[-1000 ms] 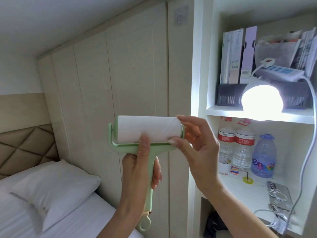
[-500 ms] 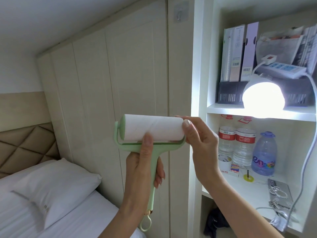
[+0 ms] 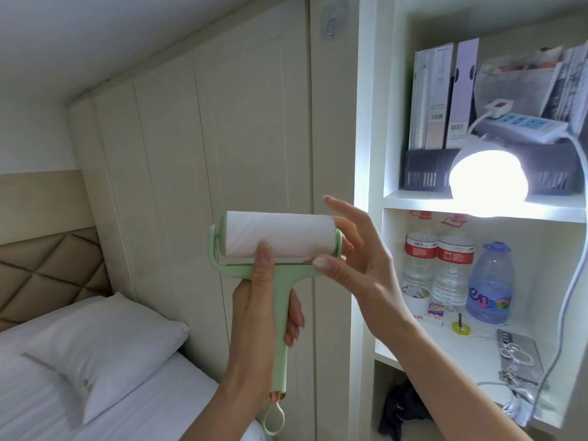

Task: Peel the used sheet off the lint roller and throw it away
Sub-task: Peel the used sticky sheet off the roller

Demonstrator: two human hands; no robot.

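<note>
Since half a second ago the right hand [image 3: 356, 265] has spread its fingers at the roll's right end, thumb tip touching the lower edge. Held up before the wardrobe [image 3: 203, 154], the lint roller [image 3: 276, 246] lies with its long axis left to right; the left hand [image 3: 261, 316] is wrapped around its handle, thumb pressed to the used sheet [image 3: 280, 232], not yet lifted.
</note>
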